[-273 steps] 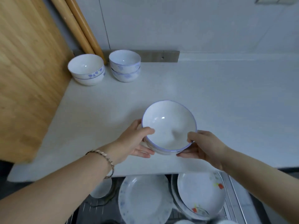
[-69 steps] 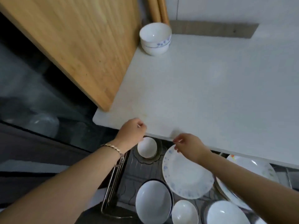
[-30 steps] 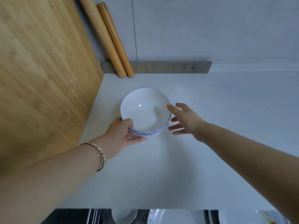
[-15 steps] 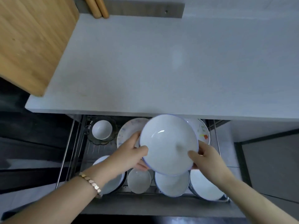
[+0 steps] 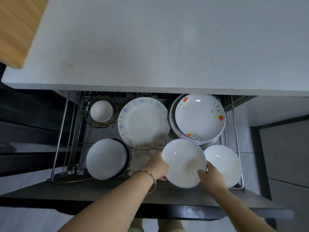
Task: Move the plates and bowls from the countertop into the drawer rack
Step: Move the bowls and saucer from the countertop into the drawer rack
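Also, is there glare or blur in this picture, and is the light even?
Head view: small glare spots on the held bowl and the flowered plate; the left hand and right hand look slightly soft; the countertop is bright, the drawer rack dimmer.

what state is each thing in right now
drawer rack, pulled open, holding dishes
white bowl, upright, held by both hands over the rack's front row
left hand, gripping the bowl's left edge
right hand, gripping its near right edge
flowered plate, face up in rack
speckled plate, face up in rack
small bowl, upright in glass dish
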Tool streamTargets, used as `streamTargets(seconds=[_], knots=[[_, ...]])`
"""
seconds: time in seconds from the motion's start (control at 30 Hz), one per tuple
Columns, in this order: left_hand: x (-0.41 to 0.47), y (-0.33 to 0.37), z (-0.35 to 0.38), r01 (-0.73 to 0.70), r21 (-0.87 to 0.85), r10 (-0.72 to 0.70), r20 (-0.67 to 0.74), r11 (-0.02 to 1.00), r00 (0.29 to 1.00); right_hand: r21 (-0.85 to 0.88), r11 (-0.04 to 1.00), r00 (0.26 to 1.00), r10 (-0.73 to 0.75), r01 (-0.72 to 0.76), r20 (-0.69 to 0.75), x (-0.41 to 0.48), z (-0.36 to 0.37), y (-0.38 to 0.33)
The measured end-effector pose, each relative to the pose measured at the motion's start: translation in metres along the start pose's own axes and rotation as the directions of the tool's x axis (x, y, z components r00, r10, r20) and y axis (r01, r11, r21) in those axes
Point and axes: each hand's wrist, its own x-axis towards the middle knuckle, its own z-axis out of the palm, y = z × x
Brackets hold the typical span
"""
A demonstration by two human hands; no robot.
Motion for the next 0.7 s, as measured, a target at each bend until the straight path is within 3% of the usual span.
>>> streamTargets(seconds=[0.37, 0.57, 0.7], knots=[[0.014, -0.018, 0.016, -0.066, 0.269, 0.099, -0.114, 0.961, 0.988, -0.025, 0.998, 0.999, 0.055, -0.054, 0.004, 0.013, 0.017, 0.006], [0.000, -0.021, 0.013, -0.152, 0.500, 0.215, -0.072, 0.853, 0.974, -0.058, 0.996, 0.997, 0.072, -0.071, 0.023, 0.015, 0.010, 0.006], [-0.028, -0.034, -0.002, -0.156, 0.519, 0.245, -0.106, 0.841, 0.964, -0.116, 0.991, 0.998, 0.067, -0.068, -0.015, 0.000, 0.000, 0.008]])
